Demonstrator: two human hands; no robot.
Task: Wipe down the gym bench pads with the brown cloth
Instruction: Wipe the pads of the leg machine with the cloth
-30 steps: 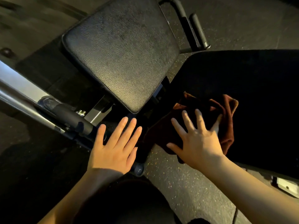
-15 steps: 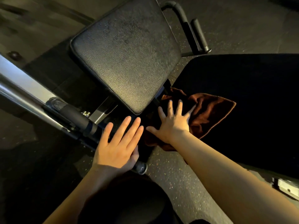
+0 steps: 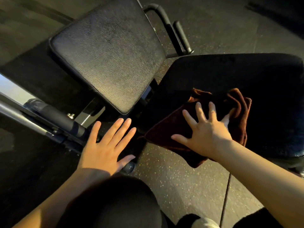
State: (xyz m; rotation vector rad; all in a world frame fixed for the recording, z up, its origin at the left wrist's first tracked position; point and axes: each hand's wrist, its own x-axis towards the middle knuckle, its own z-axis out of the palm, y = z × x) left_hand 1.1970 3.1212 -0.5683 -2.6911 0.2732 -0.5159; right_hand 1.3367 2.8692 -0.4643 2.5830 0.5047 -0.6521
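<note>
Head view, nearest first: the left hand (image 3: 105,147) is spread flat with fingers straight, holding nothing, hovering over or resting by the dark metal bench frame (image 3: 54,119), seemingly for balance. Beside it, the right hand (image 3: 205,134) presses splayed fingers onto the rumpled brown cloth (image 3: 171,132), pinning it against the near edge of the shadowed black seat pad (image 3: 246,76) so a push drags it along. Farther off, the grained black leather back pad (image 3: 108,60) tilts upward, with no cloth on it.
</note>
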